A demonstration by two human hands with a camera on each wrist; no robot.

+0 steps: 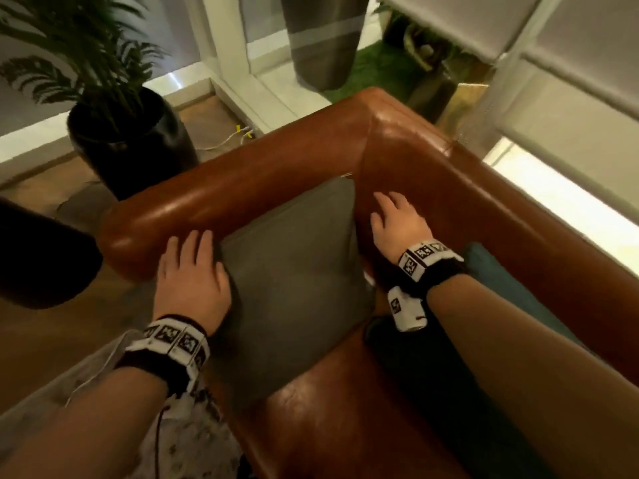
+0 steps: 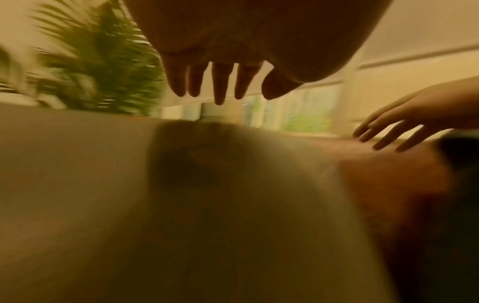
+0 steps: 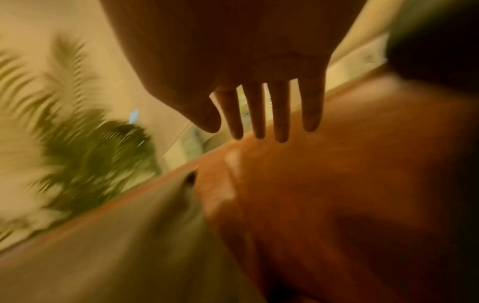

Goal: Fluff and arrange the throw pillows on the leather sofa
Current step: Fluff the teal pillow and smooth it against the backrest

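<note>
A grey throw pillow (image 1: 294, 278) leans in the corner of the brown leather sofa (image 1: 238, 195), against the armrest. My left hand (image 1: 193, 261) lies flat along the pillow's left edge with its fingers straight, and it holds nothing. In the blurred left wrist view the left hand (image 2: 215, 86) hovers spread over the grey pillow (image 2: 233, 184). My right hand (image 1: 394, 219) is spread open just right of the pillow's upper edge, in front of the backrest. The right wrist view shows the right hand (image 3: 269, 123) with straight fingers over brown leather (image 3: 337, 184). I cannot tell whether it touches.
A teal pillow (image 1: 480, 261) lies on the seat behind my right forearm, with a dark cushion (image 1: 390, 344) below the wrist. A potted palm in a black pot (image 1: 128, 140) stands past the armrest. A grey curtain (image 1: 321, 39) and windows lie beyond the sofa back.
</note>
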